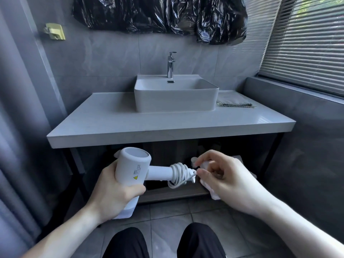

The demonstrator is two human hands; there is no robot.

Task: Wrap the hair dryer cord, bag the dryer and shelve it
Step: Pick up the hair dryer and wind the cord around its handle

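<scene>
I hold a white hair dryer (133, 165) in front of the vanity, its barrel upright and its handle pointing right. My left hand (115, 190) grips the barrel from below. The white cord (177, 175) is wound in several loops around the end of the handle. My right hand (223, 177) pinches the cord's free end next to the coil and holds the white plug (195, 161) between its fingers. Something white (214, 195) shows under my right hand; I cannot tell if it is the bag. A low wooden shelf (173, 194) runs under the counter behind the dryer.
A grey counter (111, 123) carries a white basin (175, 97) with a chrome tap (170, 65) and a folded cloth (233, 101). Black plastic (158, 13) covers the wall above. Black frame legs stand at both sides. A window with blinds is at right. My knees show below.
</scene>
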